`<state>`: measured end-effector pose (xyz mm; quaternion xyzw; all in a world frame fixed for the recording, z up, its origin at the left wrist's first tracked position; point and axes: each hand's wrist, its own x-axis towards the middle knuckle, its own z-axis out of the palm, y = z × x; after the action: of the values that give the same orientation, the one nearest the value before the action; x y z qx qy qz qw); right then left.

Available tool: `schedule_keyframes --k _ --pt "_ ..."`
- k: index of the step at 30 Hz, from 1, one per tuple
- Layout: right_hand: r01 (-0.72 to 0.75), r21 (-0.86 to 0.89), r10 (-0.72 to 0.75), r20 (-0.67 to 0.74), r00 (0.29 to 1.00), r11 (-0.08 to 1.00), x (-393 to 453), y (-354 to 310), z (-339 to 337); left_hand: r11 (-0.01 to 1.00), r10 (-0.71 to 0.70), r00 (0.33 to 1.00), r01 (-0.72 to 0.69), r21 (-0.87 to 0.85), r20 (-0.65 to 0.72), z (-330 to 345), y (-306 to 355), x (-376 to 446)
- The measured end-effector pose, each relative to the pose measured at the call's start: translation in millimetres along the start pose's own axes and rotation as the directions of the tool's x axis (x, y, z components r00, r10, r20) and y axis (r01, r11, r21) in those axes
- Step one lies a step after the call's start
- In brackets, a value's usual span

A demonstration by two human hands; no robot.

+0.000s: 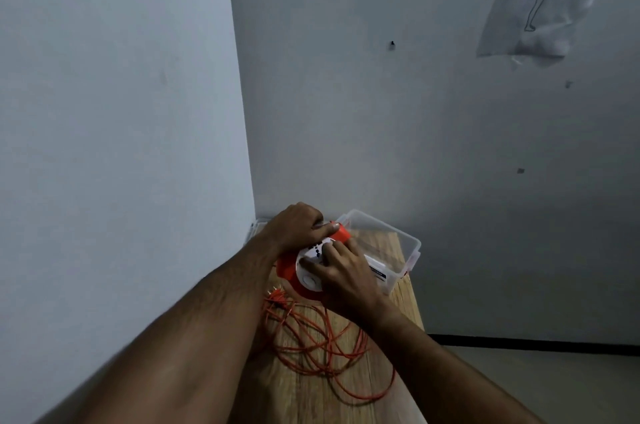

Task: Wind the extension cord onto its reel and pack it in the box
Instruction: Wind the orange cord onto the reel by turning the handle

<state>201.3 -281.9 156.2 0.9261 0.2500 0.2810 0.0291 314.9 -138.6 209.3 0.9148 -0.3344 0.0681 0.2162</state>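
An orange cord reel [289,268] with a white socket face sits tilted above the wooden table [311,396], in front of a clear plastic box [405,240]. My left hand [298,224] grips the reel's orange handle from above. The fingers of my right hand [341,273] curl over the white face. Loose loops of orange extension cord [322,344] lie spread on the table below the reel, between my forearms. The reel's far side is hidden by my hands.
The table stands in a room corner, walls close on the left and behind. Its right edge drops to the floor. A clear lid [254,228] leans behind my left hand. A plastic sheet [540,1] is taped to the far wall.
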Motion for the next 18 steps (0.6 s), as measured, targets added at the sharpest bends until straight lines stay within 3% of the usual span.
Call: schedule_keyframes --k 6,10,14,18 --pt "-0.251 0.259 0.272 -0.046 0.961 0.933 6.1 -18.0 4.5 0.998 -0.054 0.998 0.055 -0.038 0.014 0.7 -4.7 -6.3" --pt "-0.51 0.443 0.56 0.021 0.829 0.738 10.6 -34.2 1.5 0.996 -0.071 0.997 0.071 -0.05 -0.013 6.1 -4.3 -10.6" --pt "-0.679 0.641 0.806 0.156 0.571 0.357 9.5 -52.0 0.3 0.998 -0.064 0.997 0.063 -0.017 -0.038 13.2 -1.5 -16.7" --pt "-0.717 0.671 0.882 0.436 0.177 -0.187 9.6 -65.1 19.4 0.999 -0.052 0.999 0.052 0.0 -0.01 23.4 4.7 -27.2"
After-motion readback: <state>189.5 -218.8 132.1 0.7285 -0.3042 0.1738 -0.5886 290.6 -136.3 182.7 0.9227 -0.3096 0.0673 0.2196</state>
